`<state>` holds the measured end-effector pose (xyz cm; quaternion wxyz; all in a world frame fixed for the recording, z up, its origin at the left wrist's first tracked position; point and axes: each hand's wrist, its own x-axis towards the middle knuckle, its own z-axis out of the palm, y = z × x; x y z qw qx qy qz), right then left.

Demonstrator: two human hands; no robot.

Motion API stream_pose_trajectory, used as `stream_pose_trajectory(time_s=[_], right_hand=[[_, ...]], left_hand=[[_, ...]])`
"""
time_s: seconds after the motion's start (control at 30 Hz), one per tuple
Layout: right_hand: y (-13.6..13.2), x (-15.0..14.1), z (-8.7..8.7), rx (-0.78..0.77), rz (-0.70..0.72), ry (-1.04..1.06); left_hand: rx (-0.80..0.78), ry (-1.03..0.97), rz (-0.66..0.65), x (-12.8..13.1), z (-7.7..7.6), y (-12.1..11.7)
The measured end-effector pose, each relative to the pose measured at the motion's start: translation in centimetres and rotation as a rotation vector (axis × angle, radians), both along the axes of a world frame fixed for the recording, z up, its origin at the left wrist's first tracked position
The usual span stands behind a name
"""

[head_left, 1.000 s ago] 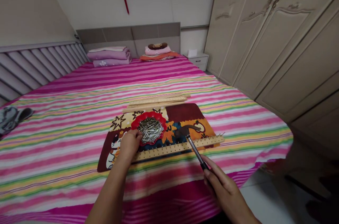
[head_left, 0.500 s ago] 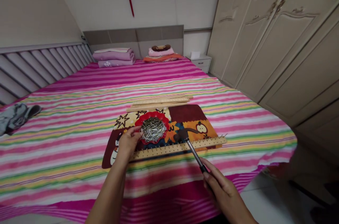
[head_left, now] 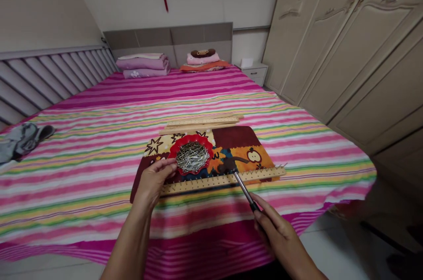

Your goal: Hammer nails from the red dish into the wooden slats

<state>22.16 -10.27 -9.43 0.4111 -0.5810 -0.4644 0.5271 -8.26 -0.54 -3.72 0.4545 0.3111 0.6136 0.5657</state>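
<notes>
- clock positions are read from the middle of the patterned mat (head_left: 231, 137), which lies on the striped bedspread (head_left: 92, 174).
- left hand (head_left: 152, 181): at eight o'clock, thumb and fingertips drawn nearly together at the near-left edge of the red bowl (head_left: 172, 151); whether a nail is between them, i cannot tell.
- right hand (head_left: 276, 227): between four and five o'clock, closed around the dark grip of the hammer (head_left: 243, 186).
- the hammer's metal shaft slants toward eleven o'clock across the nail-studded wooden strip (head_left: 205, 183), its dark head over the mat; whether the head touches anything, i cannot tell.
- the bowl sits on the mat, toward ten o'clock, heaped with loose silvery nails (head_left: 193, 157).
- the studded strip runs along the mat's six o'clock side, its right end slightly raised toward three.
- more wooden strips (head_left: 203, 123) lie together at twelve o'clock, by the mat's far edge.
- grey cloth (head_left: 24, 139): well apart, at nine o'clock.
- folded purple bedding (head_left: 143, 66): farther off, at eleven o'clock.
</notes>
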Motion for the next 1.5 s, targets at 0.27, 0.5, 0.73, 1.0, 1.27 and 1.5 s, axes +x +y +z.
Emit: stream_pose_trajectory(time_s=[0.27,0.5,0.73,1.0,1.27,1.5], right_hand=[[0.0,-0.8,0.7,-0.058,0.001,0.066],[-0.4,-1.4,1.0,-0.041,-0.024,0.072],[-0.7,-1.6,1.4,-0.096,-0.046,0.101],[-1.0,-1.7,1.1,-0.098,-0.018,0.114],[-0.6,-1.0,-0.5,-0.087,0.076,0.071],[-0.7,-1.0,-0.6,-0.038,0.075,0.076]], left_hand=[[-0.001,-0.01,0.075,0.1,-2.3,-4.6],[0.067,-0.075,0.196,0.7,-2.9,-5.4],[0.012,-0.094,0.277,1.1,-4.5,-7.2],[-0.027,-0.374,0.427,2.7,-5.8,-6.8],[0.003,-0.077,0.5,3.5,-7.3,-6.1],[-0.009,0.205,0.505,4.2,-8.9,-5.8]])
